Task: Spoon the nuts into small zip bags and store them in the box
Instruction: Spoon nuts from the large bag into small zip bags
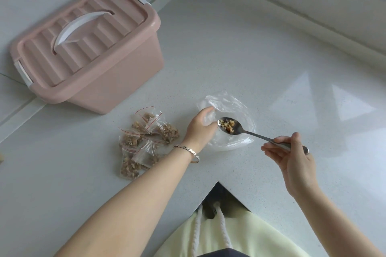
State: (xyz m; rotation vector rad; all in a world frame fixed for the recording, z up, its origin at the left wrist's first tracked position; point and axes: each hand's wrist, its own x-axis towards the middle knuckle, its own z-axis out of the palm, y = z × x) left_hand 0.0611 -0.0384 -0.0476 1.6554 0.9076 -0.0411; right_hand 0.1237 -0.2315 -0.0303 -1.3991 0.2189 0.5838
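My right hand (292, 156) grips the handle of a metal spoon (246, 131). Its bowl carries a small heap of chopped nuts (228, 125) over a large clear plastic bag (231, 110) lying on the white counter. My left hand (200, 127) holds a piece of clear plastic at the left side of that bag, right beside the spoon's tip; whether it is a small bag I cannot tell. Several small zip bags (144, 142) with red seal lines, filled with nuts, lie in a pile left of my left hand. The pink box (87, 48) stands behind them with its lid closed.
The white counter (250, 58) meets a wall ledge (292, 16) at the back right and another ledge at the left behind the box. The counter's inner corner edge (217, 182) is near my body. A bracelet (188, 151) sits on my left wrist.
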